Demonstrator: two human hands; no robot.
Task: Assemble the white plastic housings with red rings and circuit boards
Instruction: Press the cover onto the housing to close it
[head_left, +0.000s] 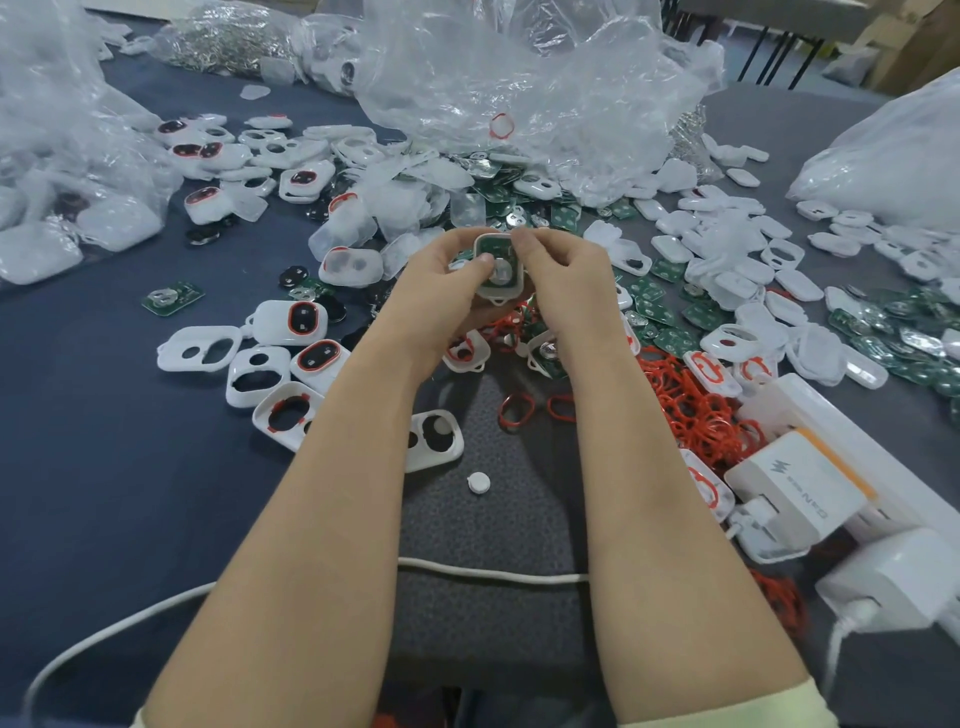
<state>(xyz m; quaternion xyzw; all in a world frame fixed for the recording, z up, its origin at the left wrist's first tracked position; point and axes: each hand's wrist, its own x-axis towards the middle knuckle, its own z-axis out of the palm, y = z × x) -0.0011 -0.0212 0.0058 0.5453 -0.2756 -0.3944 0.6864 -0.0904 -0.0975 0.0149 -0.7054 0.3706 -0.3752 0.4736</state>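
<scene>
Both hands hold one white plastic housing (500, 270) above the table's middle, its open side facing me with a green circuit board and a round metal battery clip seated inside. My left hand (441, 283) cups it from the left, thumb pressing on the board. My right hand (563, 275) grips its right edge, fingertips at the top corner. Loose red rings (696, 405) are heaped to the right. Green circuit boards (670, 312) lie scattered behind and to the right. Empty and ring-fitted housings (283, 410) lie to the left.
Crumpled clear plastic bags (498, 78) fill the back and left. White chargers and a power strip (800, 483) sit at the right front, with a white cable (488, 571) crossing near me. A small white round button (478, 482) lies on the grey mat (483, 519).
</scene>
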